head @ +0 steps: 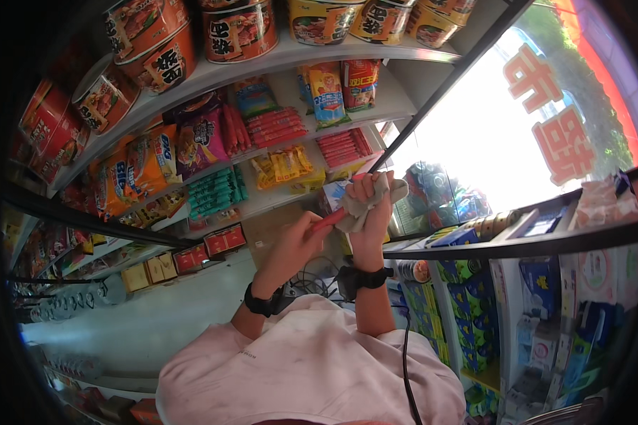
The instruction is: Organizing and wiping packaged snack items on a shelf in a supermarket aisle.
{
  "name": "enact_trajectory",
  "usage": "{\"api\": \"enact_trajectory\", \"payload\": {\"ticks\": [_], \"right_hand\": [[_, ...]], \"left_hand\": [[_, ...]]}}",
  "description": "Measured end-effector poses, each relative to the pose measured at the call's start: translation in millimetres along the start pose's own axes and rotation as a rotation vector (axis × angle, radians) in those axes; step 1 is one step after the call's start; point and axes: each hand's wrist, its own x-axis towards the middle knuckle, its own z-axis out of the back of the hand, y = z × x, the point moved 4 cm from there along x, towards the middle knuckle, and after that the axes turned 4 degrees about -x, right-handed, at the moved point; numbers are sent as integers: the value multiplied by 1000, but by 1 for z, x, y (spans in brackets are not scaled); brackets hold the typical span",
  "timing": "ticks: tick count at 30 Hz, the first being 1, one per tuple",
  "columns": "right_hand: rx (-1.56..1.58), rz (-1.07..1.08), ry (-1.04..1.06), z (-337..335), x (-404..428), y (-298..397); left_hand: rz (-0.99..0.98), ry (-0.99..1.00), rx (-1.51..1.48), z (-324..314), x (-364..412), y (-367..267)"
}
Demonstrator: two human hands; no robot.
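Both hands are raised over the gap between the snack shelves and the window-side shelf. A pale cloth (357,209) is bunched in my right hand (372,204), its folds sticking out on both sides of the fist. My left hand (304,234) is closed around a red, stick-like thing (330,219), whose upper end runs into the cloth; a bit of red also shows above the right fist. What the red thing is, I cannot tell. Nearest behind the hands are yellow snack packets (285,163) and pink sausage sticks (345,147) on a shelf.
Instant noodle tubs (240,33) line the top shelf. Orange snack bags (151,159) and green packets (216,192) fill lower levels. A dark-edged shelf (515,248) with boxed goods runs along the right by the window. Black cables (319,279) lie below the hands, and red boxes (225,240) stand left.
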Motion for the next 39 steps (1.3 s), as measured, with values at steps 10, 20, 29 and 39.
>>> {"api": "enact_trajectory", "payload": {"ticks": [10, 20, 29, 39], "right_hand": [[-472, -46, 17, 26, -80, 14], [-1204, 140, 445, 76, -167, 84], [-1174, 77, 490, 138, -204, 106], [-315, -758, 554, 133, -227, 90]], "left_hand": [[9, 104, 170, -37, -44, -17], [-133, -129, -99, -113, -67, -27], [-99, -212, -331, -165, -105, -25], [-178, -238, -501, -156, -134, -45]]}}
